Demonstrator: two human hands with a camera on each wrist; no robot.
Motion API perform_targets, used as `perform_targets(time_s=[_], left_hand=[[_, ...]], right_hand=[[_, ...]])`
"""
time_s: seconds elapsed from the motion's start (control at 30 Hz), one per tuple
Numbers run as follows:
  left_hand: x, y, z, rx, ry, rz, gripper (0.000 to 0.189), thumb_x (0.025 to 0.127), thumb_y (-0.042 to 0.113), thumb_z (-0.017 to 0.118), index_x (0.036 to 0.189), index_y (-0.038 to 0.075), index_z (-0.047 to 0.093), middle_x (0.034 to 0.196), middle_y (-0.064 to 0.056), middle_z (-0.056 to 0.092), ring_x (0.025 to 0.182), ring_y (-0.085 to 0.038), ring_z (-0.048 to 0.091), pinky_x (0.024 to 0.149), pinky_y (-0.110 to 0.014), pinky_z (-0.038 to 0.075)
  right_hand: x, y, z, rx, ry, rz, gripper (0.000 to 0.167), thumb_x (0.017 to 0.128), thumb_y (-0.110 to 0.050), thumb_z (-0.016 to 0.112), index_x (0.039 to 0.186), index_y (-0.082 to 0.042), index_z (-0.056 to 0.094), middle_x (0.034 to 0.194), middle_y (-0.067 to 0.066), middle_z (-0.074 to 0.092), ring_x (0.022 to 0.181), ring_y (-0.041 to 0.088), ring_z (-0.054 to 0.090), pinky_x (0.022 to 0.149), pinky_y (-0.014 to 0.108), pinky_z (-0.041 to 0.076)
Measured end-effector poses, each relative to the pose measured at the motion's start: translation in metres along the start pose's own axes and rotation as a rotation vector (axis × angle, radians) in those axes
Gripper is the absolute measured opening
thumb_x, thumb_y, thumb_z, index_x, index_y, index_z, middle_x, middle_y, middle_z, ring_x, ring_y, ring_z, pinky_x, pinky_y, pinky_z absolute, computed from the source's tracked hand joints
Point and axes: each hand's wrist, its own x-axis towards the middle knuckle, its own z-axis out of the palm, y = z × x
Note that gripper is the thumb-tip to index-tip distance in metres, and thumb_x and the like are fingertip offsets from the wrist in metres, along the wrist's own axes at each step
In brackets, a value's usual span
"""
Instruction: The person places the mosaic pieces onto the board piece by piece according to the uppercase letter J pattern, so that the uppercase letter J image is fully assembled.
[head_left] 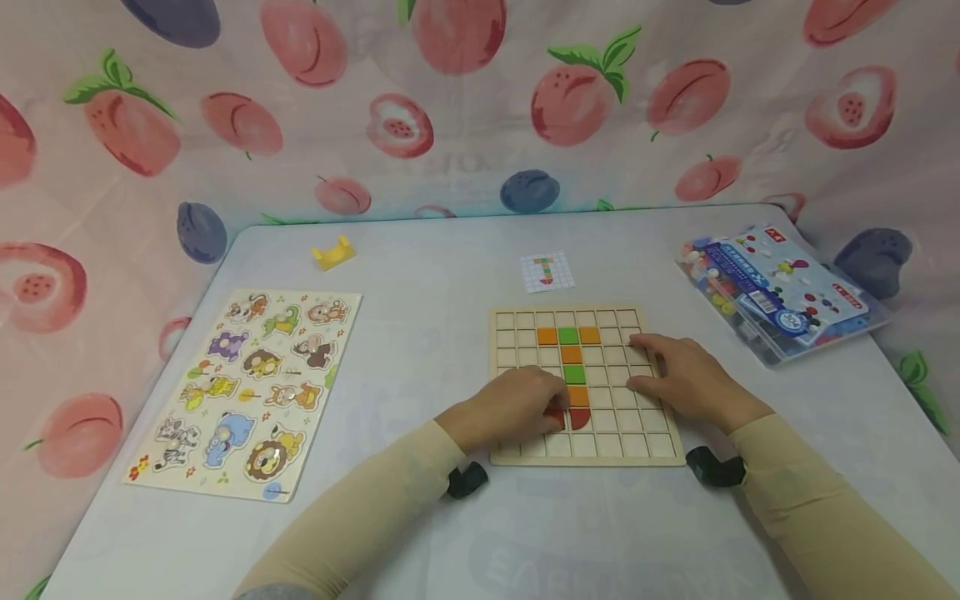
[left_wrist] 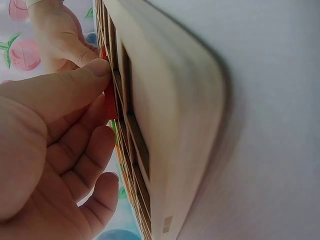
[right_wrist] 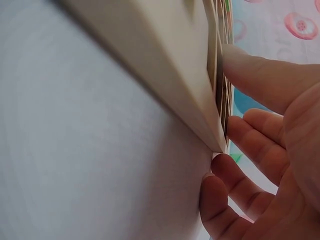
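A wooden grid board (head_left: 630,447) lies flat on the table. Orange and green square tiles (head_left: 573,374) form a T in its cells, with a red quarter-round tile (head_left: 580,418) below the stem. My left hand (head_left: 513,404) pinches a second red tile (left_wrist: 111,102) at the cell left of that one; thumb and fingers partly cover it. At the board's right side rests my right hand (head_left: 693,383), its thumb and fingers spread apart. In the right wrist view, its thumb (right_wrist: 250,70) touches the grid and other fingers stand by the edge, holding no tile.
Behind the board lies a small pattern card (head_left: 547,272) showing a similar T with a red base. An animal puzzle board (head_left: 247,392) is at left, a yellow bracket-shaped piece (head_left: 333,252) behind it. A plastic box (head_left: 780,292) of colored pieces sits at the back right.
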Motion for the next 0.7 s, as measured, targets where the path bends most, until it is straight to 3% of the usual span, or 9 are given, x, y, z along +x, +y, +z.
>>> perform_targets(time_s=[0.7], left_hand=[[0.0033,-0.001,0.0013,-0.037,0.013,-0.001,0.016,0.089,0.021,0.078,0.101,0.014,0.071,0.086,0.009,0.062,0.08,-0.009,0.052,0.074,-0.021,0.043]], right_hand=[[0.0008,0.0015,0.0012,0.004,-0.002,0.008,0.07,0.091,-0.033,0.071,0.147,0.002,0.045,0.146,0.029,0.044,0.133,0.05,0.036,0.108,0.065,0.027]])
